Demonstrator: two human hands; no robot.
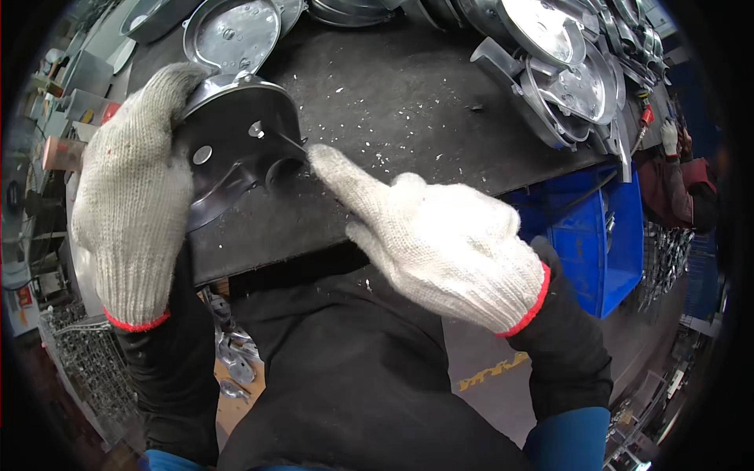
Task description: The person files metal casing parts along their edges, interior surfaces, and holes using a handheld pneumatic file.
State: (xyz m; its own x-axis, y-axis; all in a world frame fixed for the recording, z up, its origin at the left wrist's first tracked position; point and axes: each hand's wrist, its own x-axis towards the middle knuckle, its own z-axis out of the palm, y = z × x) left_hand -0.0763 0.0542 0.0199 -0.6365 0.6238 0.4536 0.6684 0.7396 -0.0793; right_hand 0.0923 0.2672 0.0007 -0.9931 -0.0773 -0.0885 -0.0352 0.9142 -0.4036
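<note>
My left hand (133, 180), in a white knit glove with a red cuff, grips the left side of a hollow cast-metal housing (228, 122). The housing is tilted so that its dark side, with two round holes, faces me. My right hand (448, 243), gloved the same way, is closed with its forefinger stretched along a thin dark metal rod tool (292, 142). That tool reaches into the housing near the upper hole; its handle is hidden in the glove. Whether its tip touches the metal, I cannot tell.
Small bright metal chips lie scattered over the dark worktable (393, 86). A silver casting (232, 35) lies behind the housing, and a pile of castings (573, 86) fills the far right. Below the table's right edge stands a blue bin (581, 251). Further right, another person (679, 180) works.
</note>
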